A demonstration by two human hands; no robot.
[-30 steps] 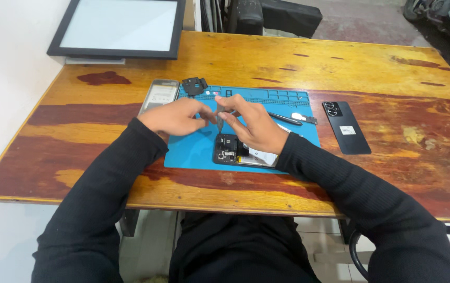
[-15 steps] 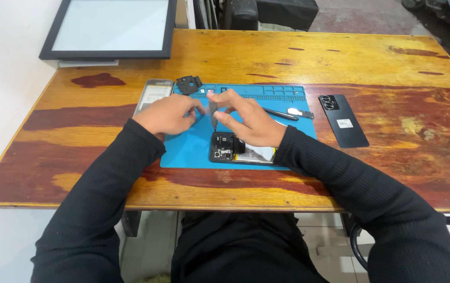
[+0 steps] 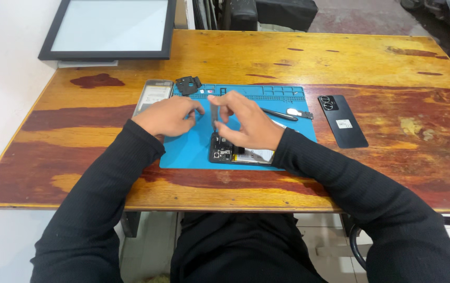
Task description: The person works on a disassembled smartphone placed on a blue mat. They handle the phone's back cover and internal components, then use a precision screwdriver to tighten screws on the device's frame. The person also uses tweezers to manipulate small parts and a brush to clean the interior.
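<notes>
Since the earlier frame, little was seen to shift: both hands stayed over the blue mat (image 3: 193,152). A thin grey strip (image 3: 214,116) is pinched upright by the right hand (image 3: 246,126); the left hand (image 3: 168,115) is loosely curled beside it. The opened phone (image 3: 235,153) lies under the right wrist. The strip is judged light, bendable and fragile; edges are best gripped.

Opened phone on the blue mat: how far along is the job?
Done: the black back cover lies off to the right, and a black inner plate sits at the mat's top edge. In hand: the right hand holds a thin tool upright over the opened phone; the left hand hovers beside it. Left: the phone's internals are still exposed, nothing refitted.
</notes>
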